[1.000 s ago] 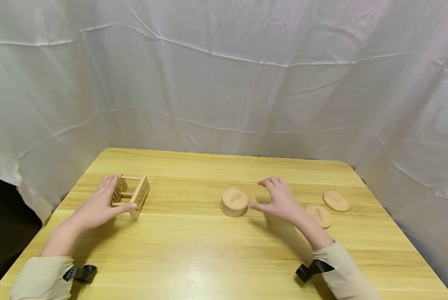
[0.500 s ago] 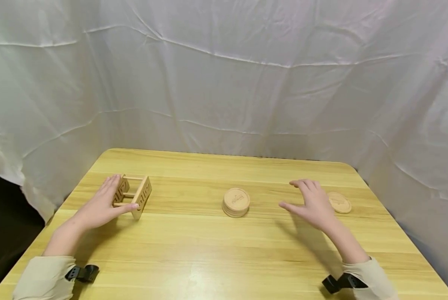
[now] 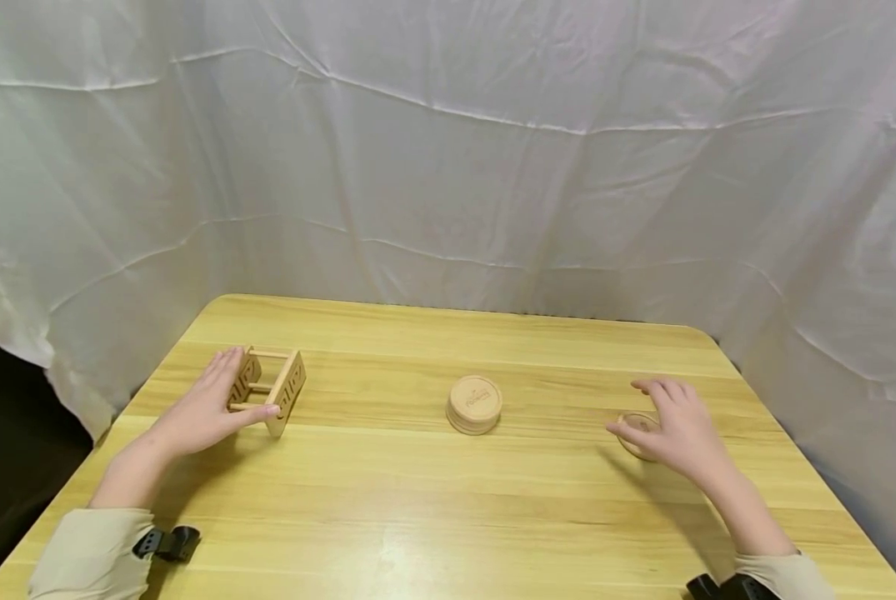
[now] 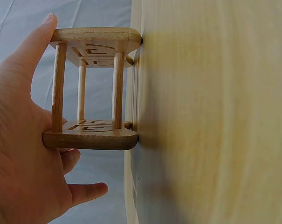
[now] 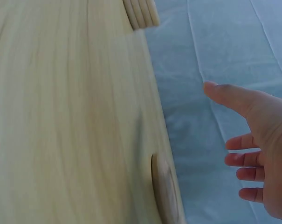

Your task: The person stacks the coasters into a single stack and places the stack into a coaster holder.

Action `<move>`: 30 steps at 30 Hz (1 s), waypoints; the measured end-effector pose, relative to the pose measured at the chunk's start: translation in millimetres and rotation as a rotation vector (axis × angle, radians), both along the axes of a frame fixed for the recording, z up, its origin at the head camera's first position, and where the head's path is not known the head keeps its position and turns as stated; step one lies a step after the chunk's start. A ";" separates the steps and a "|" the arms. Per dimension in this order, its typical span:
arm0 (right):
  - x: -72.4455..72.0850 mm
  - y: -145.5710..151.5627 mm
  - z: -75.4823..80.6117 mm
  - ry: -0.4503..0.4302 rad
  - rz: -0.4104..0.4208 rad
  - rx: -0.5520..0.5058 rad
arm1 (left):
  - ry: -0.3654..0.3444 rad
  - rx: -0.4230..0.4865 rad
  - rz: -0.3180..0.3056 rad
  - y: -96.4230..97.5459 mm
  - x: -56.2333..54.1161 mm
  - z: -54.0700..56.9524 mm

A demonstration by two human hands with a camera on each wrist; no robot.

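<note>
My left hand (image 3: 196, 408) grips a small wooden coaster holder (image 3: 288, 392) at the table's left, thumb on one slotted side panel and fingers at the other. In the left wrist view, round dowels (image 4: 58, 88) join the holder's two panels. My right hand (image 3: 680, 429) hovers at the right with thumb and fingers spread, holding nothing. Beneath it a round wooden coaster (image 3: 645, 423) shows between thumb and forefinger, partly covered. The right wrist view has a coaster (image 5: 164, 189) flat on the table, apart from the fingers.
A short stack of round wooden coasters (image 3: 474, 402) stands mid-table, between the hands. The wooden table (image 3: 417, 508) ends at a pale hanging cloth (image 3: 448, 167) behind and at both sides.
My right hand has moved right, from beside the coaster stack to over the loose coaster, covering the other loose one. My left hand stays on the holder.
</note>
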State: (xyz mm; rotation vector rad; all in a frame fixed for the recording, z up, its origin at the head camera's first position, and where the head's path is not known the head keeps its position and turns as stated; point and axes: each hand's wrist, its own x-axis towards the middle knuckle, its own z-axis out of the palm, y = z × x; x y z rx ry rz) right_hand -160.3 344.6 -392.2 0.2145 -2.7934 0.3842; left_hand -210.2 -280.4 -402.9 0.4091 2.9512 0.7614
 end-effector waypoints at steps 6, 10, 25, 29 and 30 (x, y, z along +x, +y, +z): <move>1.8 14.0 -5.8 -0.021 -0.018 0.002 | 0.003 -0.003 0.001 -0.1 -1.4 2.1; -0.2 23.0 -11.0 -0.038 -0.010 0.035 | 0.004 -0.004 0.001 0.7 -1.3 3.0; 1.6 49.7 -26.5 -0.210 0.001 0.076 | -0.002 0.001 -0.001 0.9 2.5 1.9; 2.4 51.1 -26.7 -0.207 0.013 0.073 | 0.003 0.000 -0.003 0.6 1.9 1.4; 2.7 51.4 -26.9 -0.206 0.015 0.073 | 0.004 -0.002 -0.003 0.7 1.7 1.0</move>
